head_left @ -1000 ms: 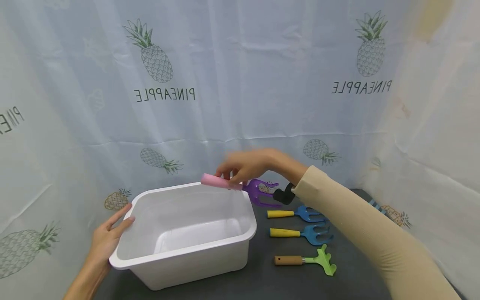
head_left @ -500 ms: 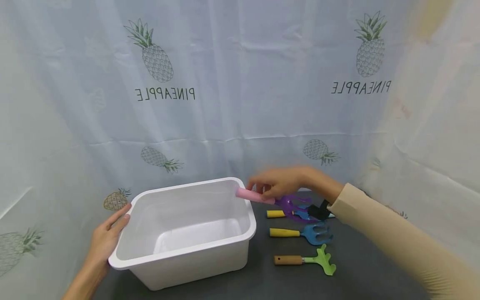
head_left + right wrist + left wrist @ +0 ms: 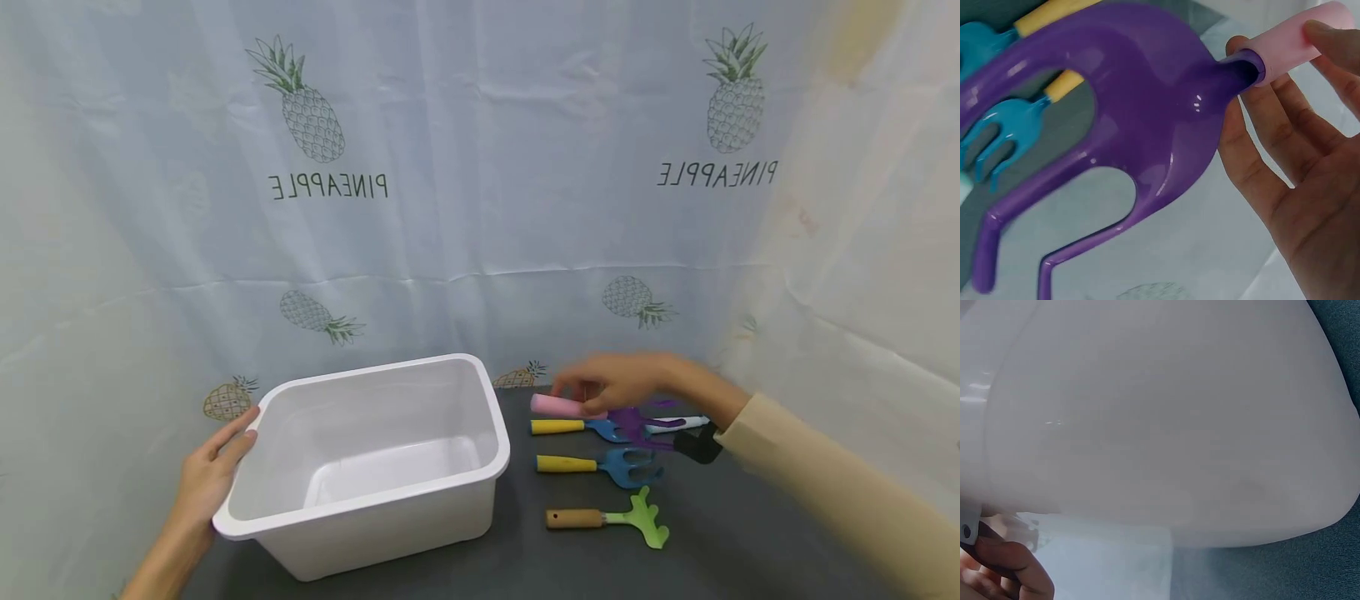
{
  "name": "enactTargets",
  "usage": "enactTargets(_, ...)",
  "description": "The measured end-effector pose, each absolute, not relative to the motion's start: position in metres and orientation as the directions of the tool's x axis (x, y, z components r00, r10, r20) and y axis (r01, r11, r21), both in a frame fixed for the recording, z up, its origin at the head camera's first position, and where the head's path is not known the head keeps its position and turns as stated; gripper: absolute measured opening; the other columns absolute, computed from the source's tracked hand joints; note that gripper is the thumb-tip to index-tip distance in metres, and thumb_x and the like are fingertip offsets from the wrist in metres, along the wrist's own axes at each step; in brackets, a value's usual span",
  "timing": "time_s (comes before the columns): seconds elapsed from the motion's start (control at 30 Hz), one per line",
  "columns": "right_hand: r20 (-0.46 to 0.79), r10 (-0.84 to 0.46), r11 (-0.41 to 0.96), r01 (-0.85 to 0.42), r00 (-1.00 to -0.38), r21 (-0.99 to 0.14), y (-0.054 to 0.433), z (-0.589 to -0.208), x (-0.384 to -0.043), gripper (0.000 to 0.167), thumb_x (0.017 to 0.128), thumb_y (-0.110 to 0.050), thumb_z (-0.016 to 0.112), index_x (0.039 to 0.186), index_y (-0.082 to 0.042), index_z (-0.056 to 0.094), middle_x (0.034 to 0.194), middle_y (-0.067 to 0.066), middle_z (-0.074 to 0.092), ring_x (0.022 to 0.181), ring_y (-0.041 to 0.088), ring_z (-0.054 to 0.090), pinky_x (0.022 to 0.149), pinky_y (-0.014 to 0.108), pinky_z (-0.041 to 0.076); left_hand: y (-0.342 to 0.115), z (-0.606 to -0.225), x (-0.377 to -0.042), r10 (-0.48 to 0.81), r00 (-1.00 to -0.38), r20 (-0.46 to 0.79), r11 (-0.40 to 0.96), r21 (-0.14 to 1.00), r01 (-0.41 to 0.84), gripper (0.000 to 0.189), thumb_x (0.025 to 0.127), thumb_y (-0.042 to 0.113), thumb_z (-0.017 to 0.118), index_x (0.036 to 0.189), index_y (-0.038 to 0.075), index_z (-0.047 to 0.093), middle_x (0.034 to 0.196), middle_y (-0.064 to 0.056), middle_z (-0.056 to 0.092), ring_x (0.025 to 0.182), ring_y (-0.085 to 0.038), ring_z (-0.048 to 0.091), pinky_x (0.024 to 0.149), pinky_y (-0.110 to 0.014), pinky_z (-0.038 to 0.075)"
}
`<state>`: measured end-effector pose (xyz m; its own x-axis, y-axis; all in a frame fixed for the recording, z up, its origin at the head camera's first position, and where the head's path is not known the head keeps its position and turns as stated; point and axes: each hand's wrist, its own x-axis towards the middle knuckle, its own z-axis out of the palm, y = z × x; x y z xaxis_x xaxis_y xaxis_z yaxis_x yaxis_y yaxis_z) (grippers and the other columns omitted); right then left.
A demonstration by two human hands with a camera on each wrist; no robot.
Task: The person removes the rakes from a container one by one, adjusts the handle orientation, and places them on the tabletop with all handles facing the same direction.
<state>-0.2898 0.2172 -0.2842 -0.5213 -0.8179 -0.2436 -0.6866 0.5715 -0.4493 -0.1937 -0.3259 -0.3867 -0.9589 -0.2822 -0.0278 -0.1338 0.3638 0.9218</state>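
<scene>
My left hand (image 3: 204,483) grips the left rim of a white plastic tub (image 3: 390,521); in the left wrist view its fingers curl around the edge beside the tub's pale wall (image 3: 1166,425). Over the right side of the table, my right hand (image 3: 622,382) holds a purple hand fork (image 3: 1154,106) by its pink handle (image 3: 558,407). The fork's tines point right in the head view. Beneath it lies a blue hand fork (image 3: 557,427) with a yellow handle, partly covered. I cannot tell whether the purple fork touches the table.
Nearer me lie a second blue fork (image 3: 567,464) with a yellow handle and a green rake (image 3: 573,518) with a wooden handle. A whitish stick-like thing (image 3: 688,422) shows behind the purple tines. A pineapple-print curtain (image 3: 450,208) encloses the dark table (image 3: 585,571).
The right hand has carried the purple fork from above the tub's right rim rightwards and down, over the upper blue fork. The left hand and the tub have stayed in place.
</scene>
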Motion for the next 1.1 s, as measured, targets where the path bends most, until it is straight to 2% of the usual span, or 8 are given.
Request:
enactTargets(0.2,-0.222,-0.814,0.574,-0.689,-0.536,-0.442,0.242,-0.295,-0.287,0.036,0.097,-0.007,0.061,0.13,-0.02,0.063,0.099,-0.005,0.07,0.084,0.006,0.063,0.078,0.025,0.053,-0.326,-0.387,-0.192,-0.278,-0.96,-0.025,0.371,0.919,-0.131,0.066,0.108,0.05,0.045,0.163,0.016,0.031,0.171,-0.017,0.021,0.087,0.022,0.056,0.074,-0.015,0.058)
enactTargets(0.4,-0.239,-0.763,0.633,-0.619,-0.601,-0.465,0.267,-0.309,-0.284,0.036,0.098,-0.009,0.061,0.131,-0.023,0.064,0.097,-0.006,0.068,0.082,0.007,0.06,0.075,0.026,0.05,-0.325,-0.386,-0.191,-0.277,-0.961,-0.023,0.371,0.92,-0.129,0.066,0.108,0.05,0.045,0.163,0.016,0.03,0.17,-0.018,0.022,0.087,0.022,0.056,0.074,-0.015,0.058)
enactTargets(0.57,-0.264,-0.729,0.662,-0.551,-0.632,-0.508,0.291,-0.324,-0.282,0.037,0.098,-0.006,0.059,0.133,-0.018,0.063,0.094,-0.001,0.066,0.076,0.008,0.057,0.069,0.025,0.047,-0.324,-0.385,-0.191,-0.287,-0.957,-0.039,0.36,0.921,-0.146,0.066,0.108,0.051,0.046,0.163,0.018,0.031,0.172,-0.014,0.02,0.087,0.024,0.053,0.074,-0.014,0.057)
enactTargets(0.7,-0.266,-0.711,0.677,-0.533,-0.651,-0.507,0.313,-0.337,-0.281,0.039,0.099,-0.001,0.054,0.134,-0.014,0.062,0.093,-0.002,0.064,0.074,0.007,0.056,0.065,0.025,0.046,-0.323,-0.385,-0.19,-0.292,-0.956,-0.036,0.364,0.92,-0.145,0.065,0.108,0.05,0.046,0.163,0.018,0.031,0.172,-0.013,0.019,0.087,0.026,0.051,0.074,-0.012,0.056)
enactTargets(0.93,-0.249,-0.657,0.73,-0.517,-0.712,-0.447,0.35,-0.357,-0.278,0.041,0.095,0.002,0.057,0.128,-0.019,0.067,0.111,0.0,0.068,0.094,0.009,0.058,0.072,0.027,0.05,-0.322,-0.386,-0.186,-0.294,-0.955,-0.025,0.359,0.923,-0.135,0.066,0.108,0.051,0.047,0.163,0.019,0.031,0.172,-0.013,0.019,0.089,0.024,0.053,0.075,-0.013,0.057)
enactTargets(1.1,-0.224,-0.635,0.742,-0.504,-0.739,-0.442,0.375,-0.37,-0.277,0.038,0.092,0.001,0.06,0.125,-0.015,0.069,0.111,0.0,0.068,0.094,0.008,0.057,0.073,0.027,0.048,-0.32,-0.385,-0.185,-0.295,-0.955,-0.022,0.363,0.922,-0.133,0.066,0.107,0.051,0.048,0.163,0.018,0.032,0.172,-0.014,0.021,0.088,0.023,0.054,0.074,-0.014,0.057)
